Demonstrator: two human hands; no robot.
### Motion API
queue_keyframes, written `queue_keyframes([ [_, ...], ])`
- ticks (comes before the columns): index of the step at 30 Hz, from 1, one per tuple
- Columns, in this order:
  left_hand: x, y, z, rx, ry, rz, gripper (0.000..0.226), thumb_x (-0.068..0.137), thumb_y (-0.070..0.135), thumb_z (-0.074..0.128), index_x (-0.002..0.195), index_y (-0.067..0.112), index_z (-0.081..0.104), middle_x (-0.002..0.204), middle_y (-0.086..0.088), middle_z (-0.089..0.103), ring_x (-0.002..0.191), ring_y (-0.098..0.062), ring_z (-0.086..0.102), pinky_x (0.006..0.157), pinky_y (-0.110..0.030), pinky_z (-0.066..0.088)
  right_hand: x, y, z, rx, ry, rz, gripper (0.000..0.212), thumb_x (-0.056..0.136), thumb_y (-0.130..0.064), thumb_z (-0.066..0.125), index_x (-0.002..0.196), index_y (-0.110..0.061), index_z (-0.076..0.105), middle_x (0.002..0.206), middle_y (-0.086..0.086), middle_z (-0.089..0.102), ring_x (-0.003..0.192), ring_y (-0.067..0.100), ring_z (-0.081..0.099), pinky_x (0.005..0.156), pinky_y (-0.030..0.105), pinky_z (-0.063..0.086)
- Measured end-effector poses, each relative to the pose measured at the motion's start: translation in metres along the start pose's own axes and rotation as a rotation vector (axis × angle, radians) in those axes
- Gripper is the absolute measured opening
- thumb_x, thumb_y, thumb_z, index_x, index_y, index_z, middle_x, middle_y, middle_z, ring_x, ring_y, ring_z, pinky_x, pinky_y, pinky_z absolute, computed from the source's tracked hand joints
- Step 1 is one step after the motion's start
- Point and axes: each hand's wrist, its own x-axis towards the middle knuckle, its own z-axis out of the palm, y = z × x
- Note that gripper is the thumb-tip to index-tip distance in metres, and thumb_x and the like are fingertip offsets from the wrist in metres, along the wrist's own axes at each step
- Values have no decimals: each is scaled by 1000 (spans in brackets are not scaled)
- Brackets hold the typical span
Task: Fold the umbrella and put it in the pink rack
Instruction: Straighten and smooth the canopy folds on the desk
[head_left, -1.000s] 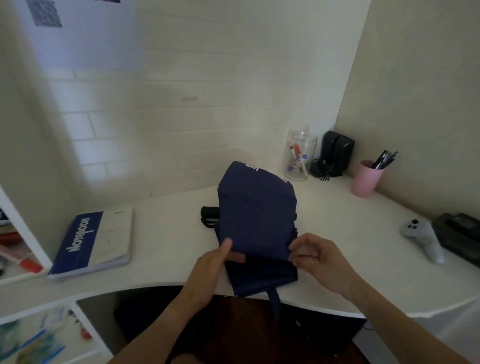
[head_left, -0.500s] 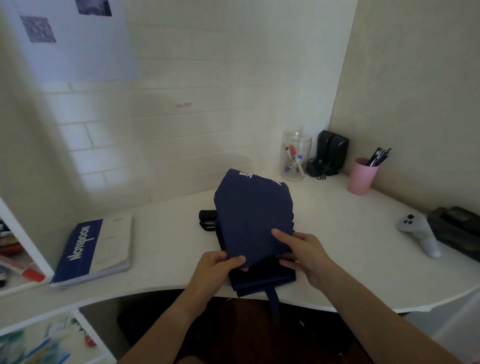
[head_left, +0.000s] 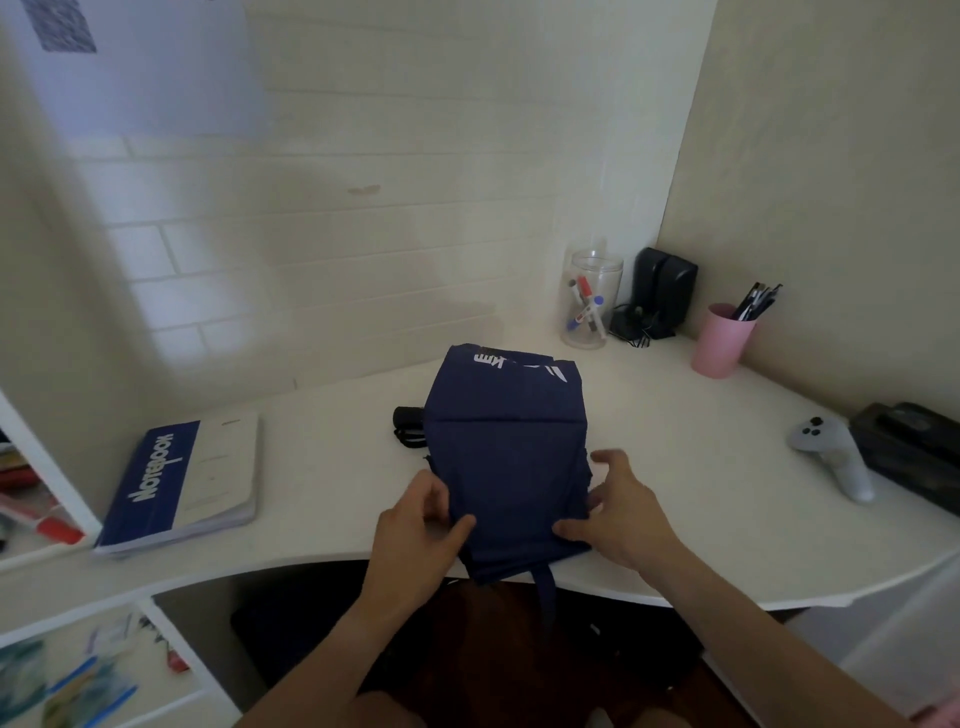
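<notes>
A navy blue umbrella (head_left: 506, 452) lies collapsed on the white desk (head_left: 322, 467), its fabric flattened in broad folds with white lettering at the far end. Its black handle (head_left: 408, 421) sticks out on the left, and a strap (head_left: 545, 587) hangs over the desk's front edge. My left hand (head_left: 421, 525) pinches the fabric at the near left corner. My right hand (head_left: 618, 509) presses and grips the near right edge of the fabric. No pink rack is in view.
A blue and white notebook (head_left: 182, 483) lies at the left. At the back right stand a clear jar of markers (head_left: 589, 301), black speakers (head_left: 662, 291) and a pink cup of pens (head_left: 722, 340). A white game controller (head_left: 831, 452) and a black box (head_left: 914, 447) lie at the right.
Both hands have shifted along the umbrella's near end, the right hand moving outward to the right edge. The fabric flap now lies flatter over the bundle.
</notes>
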Motion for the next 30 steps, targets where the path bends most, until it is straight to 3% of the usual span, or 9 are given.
queue_keyframes([
  [4, 3, -6, 1, 240, -120, 184, 37, 92, 24, 72, 124, 37, 59, 82, 15, 55, 81, -4, 53, 72, -11, 42, -4, -16, 7, -278, 437, -639, 45, 88, -33, 66, 130, -27, 55, 128, -3, 54, 114, 18, 56, 92, 33, 50],
  [7, 7, -12, 1, 394, -161, 295, 38, 90, 26, 73, 128, 26, 65, 92, 8, 64, 92, -11, 53, 82, -23, 44, 13, -11, 21, -485, 206, -891, 41, 101, -34, 46, 140, -25, 54, 155, -2, 44, 145, 20, 37, 117, 34, 34],
  [10, 9, -16, -6, 508, -182, 332, 32, 87, 43, 65, 114, 28, 74, 92, 5, 67, 91, -16, 55, 84, -34, 51, 29, 19, 38, -694, -44, -769, 61, 102, -53, 28, 158, -31, 23, 169, -5, 5, 156, 15, -2, 127, 39, 9],
  [15, 23, -3, -15, 584, -145, 552, 38, 93, 52, 56, 116, 28, 73, 115, 1, 56, 113, -16, 49, 98, -28, 46, 39, 33, 45, -728, -140, -740, 65, 102, -58, 19, 160, -33, 4, 167, -9, -11, 153, 10, -15, 124, 30, -8],
  [18, 29, -2, -4, 638, -394, 589, 56, 106, 52, 33, 157, 29, 34, 165, 6, 29, 154, -12, 18, 125, -33, 20, 42, 34, 47, -724, -118, -753, 66, 102, -57, 19, 160, -29, 2, 167, -8, -9, 153, 9, -13, 121, 27, -10],
  [21, 23, -24, -4, 773, -555, 531, 66, 105, 62, 18, 161, 33, 2, 170, 10, -1, 155, -4, -6, 128, -36, 7, 40, 36, 44, -721, -136, -743, 68, 103, -58, 19, 160, -28, -1, 168, -10, -9, 153, 6, -13, 126, 32, -2],
  [24, 21, -30, -13, 793, -543, 503, 72, 101, 70, 17, 161, 34, -1, 168, 13, -7, 154, -2, -10, 127, -31, -3, 34, 28, 29, -612, -158, -689, 71, 97, -65, 35, 158, -31, 22, 167, -12, 16, 154, 5, 11, 125, 30, 16],
  [27, 20, -31, -12, 784, -509, 519, 72, 101, 70, 17, 161, 34, -1, 168, 13, -7, 154, -3, -11, 123, -28, -8, 34, 3, 10, -219, 229, -559, 46, 84, -60, 62, 121, -31, 67, 124, -12, 66, 109, 7, 63, 94, 26, 49],
  [30, 21, -33, -12, 769, -506, 520, 72, 101, 70, 18, 161, 34, 2, 169, 11, -4, 154, -3, -9, 124, -28, -8, 61, -30, -12, 273, 439, -179, 51, 83, -54, 70, 121, -20, 64, 116, -3, 63, 89, 14, 65, 81, 30, 52],
])
